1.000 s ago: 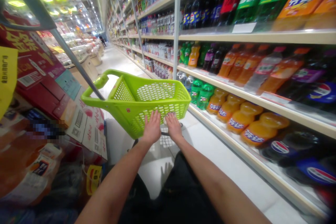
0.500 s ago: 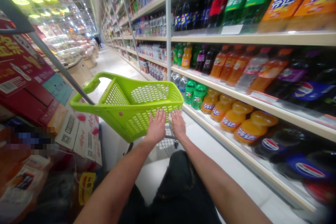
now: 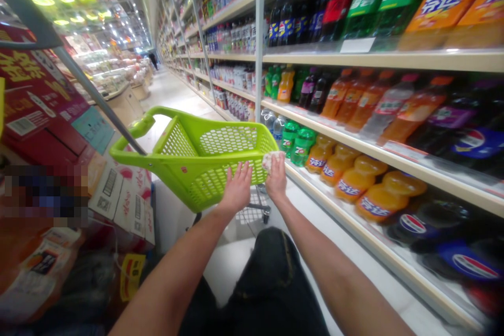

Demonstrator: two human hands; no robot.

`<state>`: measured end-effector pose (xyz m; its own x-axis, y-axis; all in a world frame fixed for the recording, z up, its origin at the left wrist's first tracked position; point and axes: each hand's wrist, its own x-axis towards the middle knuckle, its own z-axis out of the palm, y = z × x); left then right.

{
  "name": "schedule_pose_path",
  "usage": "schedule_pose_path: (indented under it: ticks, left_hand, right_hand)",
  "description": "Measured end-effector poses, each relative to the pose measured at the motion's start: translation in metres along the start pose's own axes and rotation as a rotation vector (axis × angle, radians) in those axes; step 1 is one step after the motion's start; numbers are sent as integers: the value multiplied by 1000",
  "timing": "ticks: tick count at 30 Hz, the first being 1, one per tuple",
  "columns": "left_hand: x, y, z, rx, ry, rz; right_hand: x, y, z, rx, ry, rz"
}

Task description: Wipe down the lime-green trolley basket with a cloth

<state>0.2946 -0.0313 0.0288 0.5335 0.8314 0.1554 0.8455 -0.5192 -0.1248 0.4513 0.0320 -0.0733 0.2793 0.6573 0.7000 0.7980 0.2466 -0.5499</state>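
Note:
A lime-green shopping cart [image 3: 169,159] with perforated basket walls stands before me, its inside showing no goods. My left hand [image 3: 237,189] lies with fingers stretched out against the near side wall of the basket. At the basket's right end corner, my right hand [image 3: 276,185] presses a whitish crumpled cloth [image 3: 268,160] onto the rim. Part of that cloth is hidden under the fingers. Below the basket, a lower wire rack [image 3: 252,215] and a caster wheel [image 3: 266,216] show.
Shelves [image 3: 378,62] of soft drinks line the right side, with orange soda bottles [image 3: 381,197] low down. Stacked cartons [image 3: 122,197] and a grey metal pole [image 3: 92,89] stand at the left. A pale tiled aisle runs ahead, with a distant person [image 3: 153,59].
My right hand has shifted right and up to the basket's corner, and the cloth now shows clearly. My left hand stays on the side wall. The view has turned slightly left.

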Motion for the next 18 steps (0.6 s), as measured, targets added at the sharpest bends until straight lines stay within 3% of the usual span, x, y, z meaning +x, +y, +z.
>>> schedule_pose_path:
  ticks: [4,7,14,18]
  left_hand:
    - [-7,-7,4,-7,-25,-27]
    - [-15,-15,7,-5,-58,-61]
    - [-26,-30,0,-6,-60,-119]
    - [-30,-31,-4,-2,-32,-117]
  right_hand:
    - [-30,10,9,-3,-120,83]
    - [-43,11,8,-15,-210,66]
    - [0,-26,3,-33,62,-211]
    - [-13,-30,17,-108,16,-244]
